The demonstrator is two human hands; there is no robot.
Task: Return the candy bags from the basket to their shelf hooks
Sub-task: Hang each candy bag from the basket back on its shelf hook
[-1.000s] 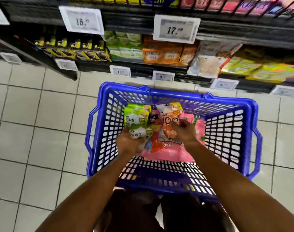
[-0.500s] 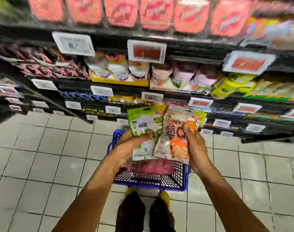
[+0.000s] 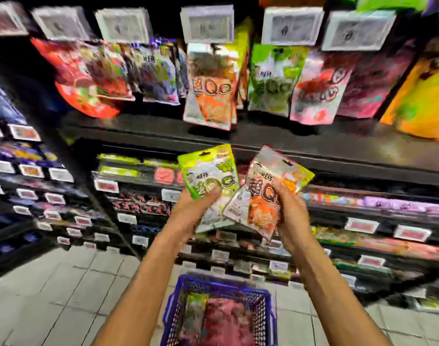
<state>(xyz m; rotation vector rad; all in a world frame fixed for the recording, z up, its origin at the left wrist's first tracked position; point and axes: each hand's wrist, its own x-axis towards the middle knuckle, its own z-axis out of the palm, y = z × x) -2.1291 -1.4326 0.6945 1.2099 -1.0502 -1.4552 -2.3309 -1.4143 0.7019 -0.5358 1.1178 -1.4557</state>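
Both bags have come up and apart since a moment ago, and our gaze has risen to the hanging rows.

From the head view, our left hand (image 3: 192,207) grips the green bag (image 3: 208,169) by its lower half, thumb curled over the front. Our right hand (image 3: 289,213) pinches the orange bag (image 3: 260,209) the same way, tilted to the right. We hold them low, we judge, so the punched holes at their tops are free for the hooks. Above hang a matching orange bag on the shelf (image 3: 211,91) and, to its right, a matching green bag on the shelf (image 3: 273,83), each under a price tag (image 3: 207,23); ours sit crossed against them. Below, the blue basket (image 3: 221,286) on the floor holds more pink bags (image 3: 226,320).
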